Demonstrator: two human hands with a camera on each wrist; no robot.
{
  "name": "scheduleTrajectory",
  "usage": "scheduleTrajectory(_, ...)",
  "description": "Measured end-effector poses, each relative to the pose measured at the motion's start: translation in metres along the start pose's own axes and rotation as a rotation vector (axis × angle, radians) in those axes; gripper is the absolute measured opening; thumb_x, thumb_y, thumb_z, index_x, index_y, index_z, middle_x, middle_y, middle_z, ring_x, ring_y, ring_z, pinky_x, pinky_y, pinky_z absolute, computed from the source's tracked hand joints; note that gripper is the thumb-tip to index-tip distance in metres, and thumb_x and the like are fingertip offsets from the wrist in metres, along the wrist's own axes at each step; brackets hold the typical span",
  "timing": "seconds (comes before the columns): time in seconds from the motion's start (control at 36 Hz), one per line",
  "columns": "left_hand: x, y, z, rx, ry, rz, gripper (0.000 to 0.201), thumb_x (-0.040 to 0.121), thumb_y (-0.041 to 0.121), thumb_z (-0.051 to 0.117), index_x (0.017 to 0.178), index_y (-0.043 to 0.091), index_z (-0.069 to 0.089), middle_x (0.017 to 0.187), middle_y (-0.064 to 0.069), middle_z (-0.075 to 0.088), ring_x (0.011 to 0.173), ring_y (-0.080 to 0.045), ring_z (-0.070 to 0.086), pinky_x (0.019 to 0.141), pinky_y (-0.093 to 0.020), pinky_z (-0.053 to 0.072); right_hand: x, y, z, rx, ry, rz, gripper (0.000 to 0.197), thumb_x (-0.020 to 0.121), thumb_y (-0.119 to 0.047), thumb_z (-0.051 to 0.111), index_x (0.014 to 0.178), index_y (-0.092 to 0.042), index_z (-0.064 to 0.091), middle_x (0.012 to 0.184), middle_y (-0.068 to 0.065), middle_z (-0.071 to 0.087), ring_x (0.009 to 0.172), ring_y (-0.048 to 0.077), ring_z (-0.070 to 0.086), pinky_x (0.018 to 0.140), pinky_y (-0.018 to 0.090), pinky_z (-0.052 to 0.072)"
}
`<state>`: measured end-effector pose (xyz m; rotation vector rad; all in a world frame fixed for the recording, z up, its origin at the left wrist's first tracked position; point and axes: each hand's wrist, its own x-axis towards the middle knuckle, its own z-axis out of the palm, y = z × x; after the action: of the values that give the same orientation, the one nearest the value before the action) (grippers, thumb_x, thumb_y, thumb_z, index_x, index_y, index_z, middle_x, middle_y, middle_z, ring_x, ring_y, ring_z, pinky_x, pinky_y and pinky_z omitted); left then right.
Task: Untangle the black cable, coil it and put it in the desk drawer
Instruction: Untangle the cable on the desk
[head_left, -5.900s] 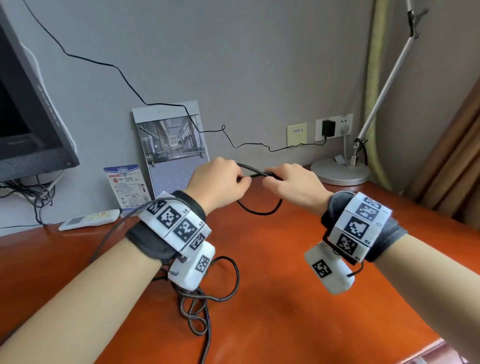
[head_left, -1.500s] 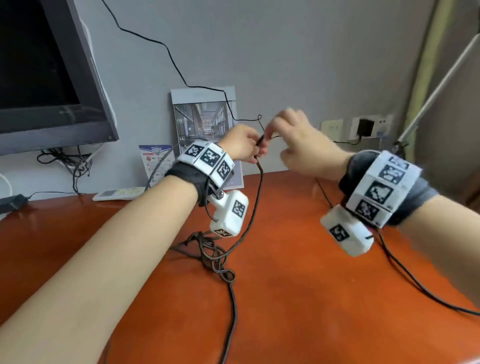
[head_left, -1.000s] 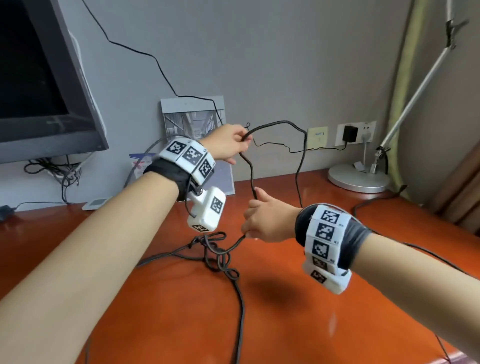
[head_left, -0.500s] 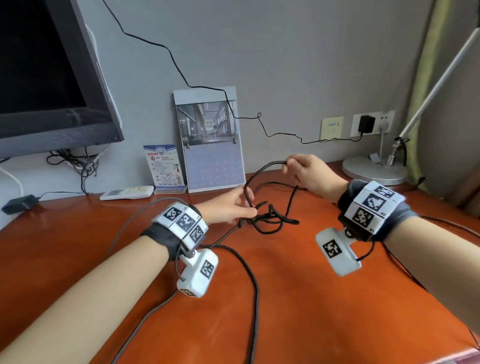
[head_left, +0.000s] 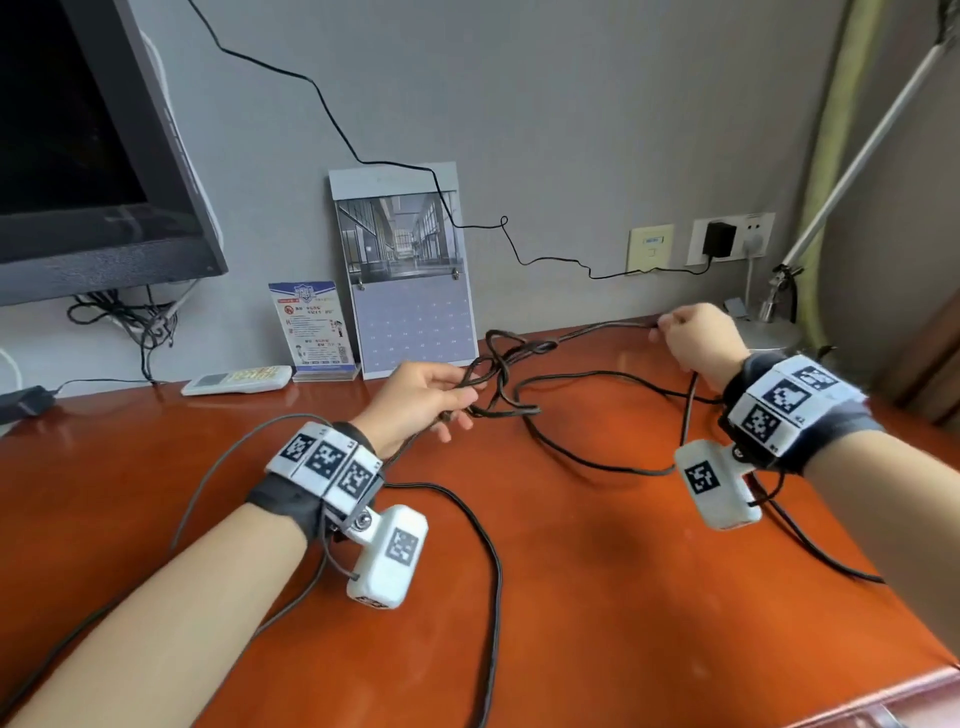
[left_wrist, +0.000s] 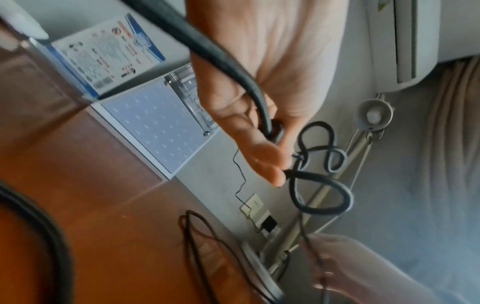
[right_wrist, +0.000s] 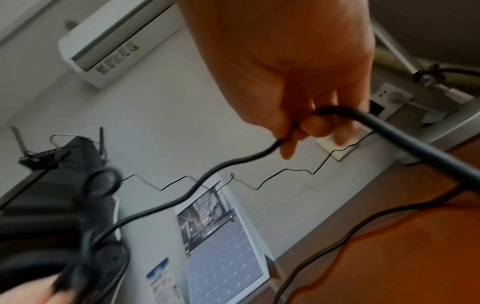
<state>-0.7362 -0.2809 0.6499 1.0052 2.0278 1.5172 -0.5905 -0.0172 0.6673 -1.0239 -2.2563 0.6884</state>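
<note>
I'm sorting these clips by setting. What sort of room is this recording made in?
Most likely a hotel room or small office, at a desk against a wall. A dark screen hangs above the wooden desk, a calendar leans on the wall beside a remote, and an air conditioner is mounted high up.

1. The table (head_left: 597, 571) is reddish-brown wood with a smooth, glossy varnish that mirrors the light.
2. The black cable (head_left: 488, 561) has a matt, rubbery-looking sheath.
3. The wall (head_left: 571, 130) is painted a flat, matt grey.
4. The calendar (head_left: 410, 270) is smooth paper.
5. The monitor (head_left: 104, 171) has a dark, slightly shiny plastic frame.
6. The lamp (head_left: 841, 156) arm looks like brushed, silvery metal.
7. The remote (head_left: 236, 380) is white plastic.
8. The wristbands (head_left: 291, 499) are dark cloth under white, hard plastic blocks.
</note>
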Motion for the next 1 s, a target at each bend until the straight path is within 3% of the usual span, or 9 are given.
scheduleTrajectory(0.08,-0.002,0.011,0.009,-0.124,-0.013,-0.052,0.013,0.091,-0.002,0.056,0.102,0.003,0.061,0.096,-0.002,0.066,0.056,-0.012,0.067,0.042,-0.018,0.048,-0.009,-0.010,0.007,-0.194,-0.145,-0.036,0.031,0.092,-0.007,0.046,0.119,-0.003,0.061,0.120,0.020,0.059,0.099,0.030,0.055,0.082,0.032,0.043)
scheduleTrajectory(0.17,-0.003,0.019,0.016,-0.160,-0.040,-0.068,0.013,0.093,-0.001,0.053,0.090,0.007,0.063,0.091,-0.004,0.063,0.057,-0.017,0.068,0.043,-0.019,0.050,-0.029,-0.030,0.016,-0.362,-0.087,-0.348,0.056,0.083,0.001,0.047,0.138,-0.010,0.044,0.138,0.013,0.043,0.124,0.033,0.043,0.103,0.039,0.037)
scheduleTrajectory(0.28,-0.003,0.023,0.021,-0.107,0.003,-0.061,0.010,0.095,0.002,0.050,0.098,0.000,0.060,0.089,-0.006,0.061,0.048,-0.015,0.064,0.037,-0.018,0.045,-0.056,-0.054,0.026,-0.122,0.015,-0.583,0.068,0.079,0.009,0.042,0.145,-0.003,0.030,0.149,0.013,0.031,0.136,0.029,0.027,0.112,0.029,0.018)
scheduleTrajectory(0.39,-0.001,0.023,0.025,0.053,0.087,-0.013,0.013,0.095,0.007,0.053,0.106,0.002,0.057,0.086,-0.004,0.063,0.043,-0.014,0.059,0.035,-0.020,0.040,-0.073,-0.066,0.024,0.178,0.267,-0.488,0.034,0.084,0.001,0.045,0.116,-0.004,0.055,0.124,0.015,0.044,0.116,0.028,0.036,0.088,0.017,0.023)
scheduleTrajectory(0.44,0.000,0.024,0.030,0.144,0.117,0.024,0.012,0.094,0.014,0.055,0.100,0.004,0.059,0.082,-0.006,0.065,0.047,-0.023,0.056,0.038,-0.023,0.038,-0.076,-0.074,0.029,0.110,0.198,-0.505,0.015,0.089,-0.016,0.051,0.081,-0.010,0.061,0.094,0.010,0.054,0.094,0.027,0.046,0.077,0.027,0.031)
scheduleTrajectory(0.5,0.002,0.026,0.036,0.169,0.138,0.042,0.010,0.092,0.015,0.054,0.088,0.006,0.057,0.079,-0.013,0.062,0.050,-0.024,0.049,0.040,-0.024,0.032,-0.081,-0.080,0.037,-0.027,0.028,-0.485,0.034,0.086,-0.035,0.056,0.060,-0.013,0.058,0.068,0.007,0.058,0.069,0.026,0.051,0.063,0.030,0.038)
scheduleTrajectory(0.75,0.007,0.031,0.052,0.307,0.161,0.044,0.039,0.098,0.036,0.036,0.067,0.014,0.045,0.058,0.000,0.041,0.057,-0.023,0.043,0.052,-0.029,0.030,-0.098,-0.088,0.051,-0.374,0.062,-0.471,0.035,0.083,-0.030,0.054,0.057,-0.014,0.038,0.055,-0.001,0.037,0.063,0.027,0.042,0.067,0.028,0.026)
scheduleTrajectory(0.83,0.015,0.027,0.051,0.315,0.259,0.028,0.047,0.102,0.029,0.027,0.064,0.010,0.047,0.064,-0.010,0.050,0.072,-0.031,0.053,0.062,-0.034,0.037,-0.098,-0.081,0.058,-0.086,0.047,-0.587,0.028,0.075,-0.020,0.061,0.057,-0.012,0.041,0.054,-0.001,0.038,0.059,0.026,0.042,0.059,0.030,0.029)
scheduleTrajectory(1.0,0.039,0.013,0.030,0.336,0.357,-0.135,0.036,0.102,0.015,0.030,0.110,-0.010,0.055,0.110,-0.031,0.060,0.104,-0.042,0.058,0.082,-0.039,0.044,-0.110,-0.078,0.054,0.591,-0.265,-0.555,0.011,0.072,-0.015,0.050,0.066,-0.008,0.044,0.063,-0.004,0.039,0.060,0.007,0.035,0.058,0.021,0.029)
